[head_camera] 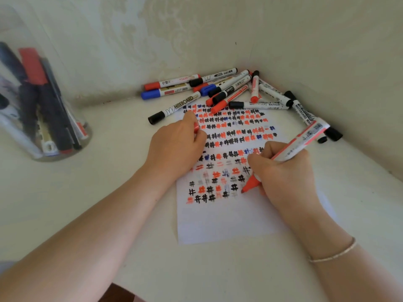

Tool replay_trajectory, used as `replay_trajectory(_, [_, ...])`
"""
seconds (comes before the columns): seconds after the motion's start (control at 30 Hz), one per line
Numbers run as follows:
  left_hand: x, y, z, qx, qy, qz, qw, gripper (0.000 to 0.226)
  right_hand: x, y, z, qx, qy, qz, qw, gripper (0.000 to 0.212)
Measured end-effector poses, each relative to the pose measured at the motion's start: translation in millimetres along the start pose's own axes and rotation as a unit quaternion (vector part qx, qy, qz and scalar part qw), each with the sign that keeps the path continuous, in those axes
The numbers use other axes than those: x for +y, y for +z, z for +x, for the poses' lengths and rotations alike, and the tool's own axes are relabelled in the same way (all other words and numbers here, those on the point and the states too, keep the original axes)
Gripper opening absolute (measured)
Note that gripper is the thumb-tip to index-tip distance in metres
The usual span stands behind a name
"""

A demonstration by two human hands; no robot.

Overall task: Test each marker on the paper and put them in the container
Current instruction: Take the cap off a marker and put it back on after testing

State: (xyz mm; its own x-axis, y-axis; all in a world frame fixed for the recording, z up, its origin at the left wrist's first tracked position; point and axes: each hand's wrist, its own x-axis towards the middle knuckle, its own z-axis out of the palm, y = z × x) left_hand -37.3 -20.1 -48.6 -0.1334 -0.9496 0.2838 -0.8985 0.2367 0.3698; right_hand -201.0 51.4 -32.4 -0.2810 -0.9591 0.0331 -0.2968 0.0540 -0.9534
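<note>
Your white paper sheet (218,219) lies flat on the surface. The clear container (46,118) stands far left, nearer your left hand (174,147), which pinches a red cap. Your right hand (281,171) grips the uncapped red marker (290,149), tip down-left on the paper.
</note>
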Motion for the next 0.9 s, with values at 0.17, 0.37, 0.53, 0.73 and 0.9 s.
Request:
replay_trajectory(0.17, [-0.4,0.7,0.4,-0.002,0.001,-0.002,1.000,0.013,0.3,2.3,-1.1,0.001,-0.011,-0.010,1.000,0.024])
replay_trajectory(0.37, [-0.3,1.1,0.4,-0.003,-0.003,0.001,1.000,0.014,-1.5,1.4,-2.5,0.009,-0.026,-0.018,0.999,0.024])
replay_trajectory(0.53, [-0.5,0.8,0.3,-0.004,-0.001,0.000,1.000,0.013,-2.7,2.3,-3.9,-0.018,-0.018,-0.017,1.000,0.021])
replay_trajectory(0.73, [-0.2,1.3,-1.0,0.000,0.004,0.000,1.000,0.014,-4.6,3.3,-5.4,-0.002,-0.038,-0.015,0.999,0.030])
replay_trajectory(0.9, [0.0,0.2,-0.4,0.002,-0.001,0.000,1.000,0.014,-0.6,1.3,-3.0,-0.004,-0.027,-0.007,1.000,0.022])
